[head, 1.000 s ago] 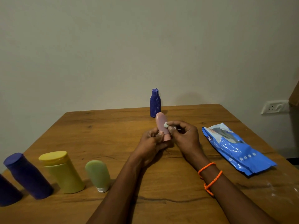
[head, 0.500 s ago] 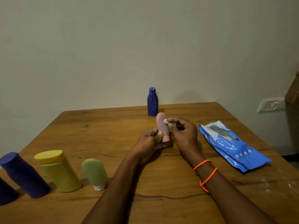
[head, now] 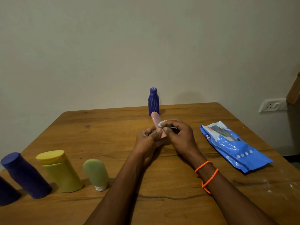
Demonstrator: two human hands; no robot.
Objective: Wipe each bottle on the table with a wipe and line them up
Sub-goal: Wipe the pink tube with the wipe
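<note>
Now left hand (head: 146, 138) grips pink bottle (head: 157, 122) low, right hand (head: 178, 135) pinches wipe (head: 161, 124) against it; small, light, likely slick, so hold base firm

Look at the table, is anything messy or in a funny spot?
Mostly tidy. One blue bottle stands alone at the far edge, away from the row at the near left. Pale smudges mark the wood at the near right; what they are is unclear.
</note>
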